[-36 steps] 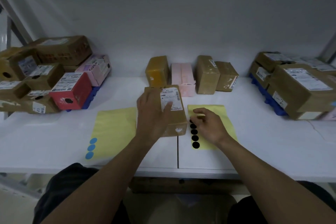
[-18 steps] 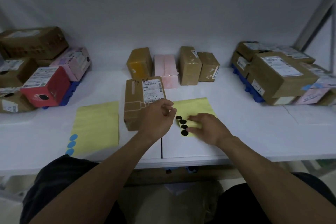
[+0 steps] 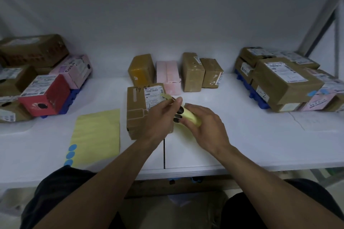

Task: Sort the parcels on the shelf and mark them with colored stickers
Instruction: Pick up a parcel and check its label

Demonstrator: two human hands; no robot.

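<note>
A brown parcel [image 3: 137,109] with a white shipping label lies flat on the white shelf [image 3: 242,141] in front of me. Over its right side my left hand [image 3: 160,117] pinches the upper corner of a yellow sticker sheet [image 3: 189,117] that carries black round stickers. My right hand [image 3: 204,122] grips the same sheet from the right, bending it up off the shelf. A second yellow sheet [image 3: 96,135] with three blue round stickers lies flat to the left.
Behind the parcel stand a mustard box [image 3: 141,69], a pink box [image 3: 168,76] and two brown boxes [image 3: 192,72]. Stacked parcels on blue pallets sit at the left [image 3: 46,95] and right [image 3: 284,82]. A metal shelf post [image 3: 323,11] rises at the right.
My left hand left the parcel's top and took the corner of the black-sticker sheet. The right hand curled round the sheet and lifted it off the shelf.
</note>
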